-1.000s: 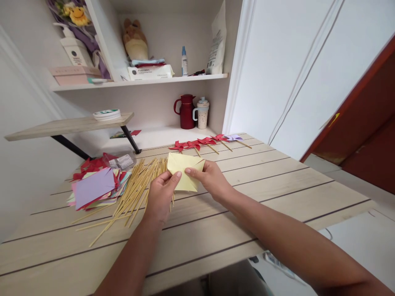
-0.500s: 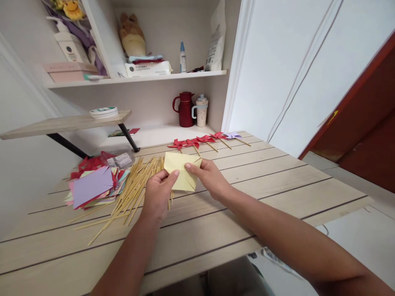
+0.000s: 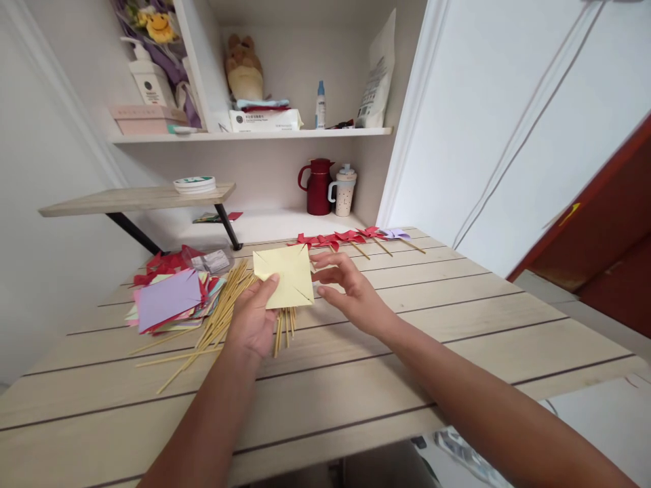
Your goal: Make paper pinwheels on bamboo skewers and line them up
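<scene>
My left hand [image 3: 253, 318] holds up a pale yellow paper square [image 3: 285, 276] with diagonal cuts running in from its corners. The thumb pinches the sheet at its lower left. My right hand [image 3: 346, 290] hovers just right of the sheet with its fingers spread and nothing in it. Beneath both hands lies a loose heap of bamboo sticks [image 3: 221, 318] on the wooden table [image 3: 386, 366]. To the left of the sticks sits a stack of coloured paper squares [image 3: 170, 298], with a lilac sheet on top.
A row of finished pinwheels [image 3: 350, 237], red ones and a lilac one, lies at the table's far edge. Behind stand a red jug [image 3: 319, 186] and a speckled cup [image 3: 344, 190] on a white ledge. A small wooden shelf [image 3: 137, 198] juts out at the left.
My right hand has let go of the yellow sheet and opened beside it. The left hand has lifted the sheet and turned it flat toward the camera. The view has shifted slightly.
</scene>
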Available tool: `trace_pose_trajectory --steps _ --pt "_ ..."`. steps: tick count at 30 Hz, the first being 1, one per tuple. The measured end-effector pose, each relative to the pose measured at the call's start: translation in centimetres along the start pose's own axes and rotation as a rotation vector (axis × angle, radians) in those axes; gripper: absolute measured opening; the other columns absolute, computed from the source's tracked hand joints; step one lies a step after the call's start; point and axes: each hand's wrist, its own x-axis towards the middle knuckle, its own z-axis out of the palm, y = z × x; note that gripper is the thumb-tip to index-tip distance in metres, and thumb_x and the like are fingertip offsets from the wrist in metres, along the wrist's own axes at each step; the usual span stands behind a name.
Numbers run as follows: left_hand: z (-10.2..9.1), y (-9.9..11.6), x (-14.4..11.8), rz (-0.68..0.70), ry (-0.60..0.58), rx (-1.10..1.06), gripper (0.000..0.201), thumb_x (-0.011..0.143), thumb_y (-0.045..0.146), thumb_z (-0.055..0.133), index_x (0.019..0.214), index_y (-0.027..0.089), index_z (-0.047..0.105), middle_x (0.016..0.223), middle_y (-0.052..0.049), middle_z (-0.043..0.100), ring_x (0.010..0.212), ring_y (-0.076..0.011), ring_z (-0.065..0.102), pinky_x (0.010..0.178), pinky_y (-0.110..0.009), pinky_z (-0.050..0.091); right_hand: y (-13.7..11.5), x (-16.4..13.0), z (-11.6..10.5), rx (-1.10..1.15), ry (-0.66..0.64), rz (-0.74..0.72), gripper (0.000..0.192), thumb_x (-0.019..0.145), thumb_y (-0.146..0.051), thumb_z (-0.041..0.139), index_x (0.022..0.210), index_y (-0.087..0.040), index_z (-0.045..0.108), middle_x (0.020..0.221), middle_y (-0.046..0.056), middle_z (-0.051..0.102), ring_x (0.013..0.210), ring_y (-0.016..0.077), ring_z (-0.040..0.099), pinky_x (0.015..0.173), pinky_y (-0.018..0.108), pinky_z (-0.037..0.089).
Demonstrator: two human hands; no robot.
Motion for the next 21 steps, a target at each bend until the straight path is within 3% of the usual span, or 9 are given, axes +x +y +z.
trace_pose_trajectory --steps 3,7,14,17,21 --pt "-0.1 0.0 0.0 -0.013 -0.005 -0.02 0.027 0.072 0.02 0.081 0.098 0.014 0.076 0.11 -0.011 0.078 0.099 -0.0242 0.074 0.086 -0.032 0.06 0.1 -0.1 0.2 -0.134 -0.035 -0.021 0.019 0.089 -0.017 0.062 0.104 -0.029 0.065 0.135 0.006 0.051 0.119 0.0226 0.057 0.095 0.041 0.051" --pt "0.0 -0.1 -0.3 -0.006 -0.078 -0.017 0.034 0.07 0.023 0.084 0.102 0.013 0.076 0.108 -0.012 0.078 0.1 -0.0254 0.073 0.084 -0.03 0.059 0.3 -0.1 0.4 -0.188 -0.062 0.02 0.027 0.083 -0.008 0.061 0.096 -0.029 0.073 0.134 0.007 0.051 0.135 0.0254 0.045 0.097 0.041 0.05" --pt "0.1 -0.1 -0.6 -0.004 -0.086 0.072 0.043 0.067 0.029 0.087 0.104 0.011 0.076 0.104 -0.013 0.078 0.091 -0.0229 0.073 0.075 -0.025 0.057 -0.7 -0.1 0.3 -0.066 -0.155 0.083 0.035 0.078 -0.007 0.061 0.102 -0.03 0.072 0.143 0.003 0.046 0.133 0.0231 0.046 0.104 0.041 0.046" --pt "0.0 -0.1 -0.6 -0.012 -0.079 0.083 0.046 0.066 0.031 0.088 0.105 0.011 0.076 0.103 -0.013 0.078 0.091 -0.0235 0.074 0.077 -0.027 0.057 -0.8 -0.1 0.2 -0.003 -0.189 0.095 0.025 0.084 -0.018 0.065 0.105 -0.029 0.071 0.137 0.004 0.052 0.126 0.0233 0.052 0.103 0.041 0.045" --pt "0.1 0.0 -0.7 -0.023 -0.084 0.083 0.046 0.066 0.031 0.088 0.105 0.011 0.075 0.104 -0.013 0.078 0.094 -0.0239 0.074 0.082 -0.029 0.057 0.1 -0.1 0.2 0.0 -0.09 0.134 0.012 0.089 -0.029 0.067 0.098 -0.024 0.073 0.106 0.005 0.065 0.096 0.0193 0.061 0.088 0.037 0.049"
